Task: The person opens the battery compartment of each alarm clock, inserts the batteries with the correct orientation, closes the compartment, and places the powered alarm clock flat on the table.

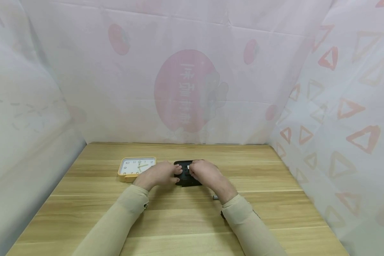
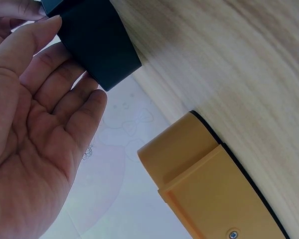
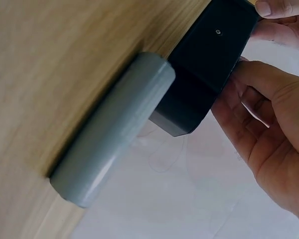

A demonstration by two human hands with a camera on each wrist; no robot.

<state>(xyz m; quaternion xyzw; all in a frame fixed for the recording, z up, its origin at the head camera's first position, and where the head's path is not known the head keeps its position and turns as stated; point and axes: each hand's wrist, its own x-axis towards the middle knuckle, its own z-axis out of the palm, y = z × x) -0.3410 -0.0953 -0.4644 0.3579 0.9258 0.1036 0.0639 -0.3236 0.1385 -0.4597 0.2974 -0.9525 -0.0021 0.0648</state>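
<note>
Black case (image 1: 189, 182), near the desk's (image 1: 192, 151) far edge, is flanked by relaxed left hand (image 1: 161, 173) and right hand (image 1: 208, 174), grip unclear.

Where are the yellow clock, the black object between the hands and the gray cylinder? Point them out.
Yellow clock (image 1: 133, 166), head view: its white dial.
Black object (image 3: 208, 59), right wrist view: its long side.
Gray cylinder (image 3: 113, 130), right wrist view: its curved side.

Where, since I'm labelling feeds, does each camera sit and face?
Head: on the head, facing forward-down at the table; left hand, right hand, sleeves show.
Left wrist: worn there, facing the black case and yellow clock; both hands show.
Right wrist: worn there, facing the black case and gray cylinder; both hands show.
Wrist views share the black case.
</note>
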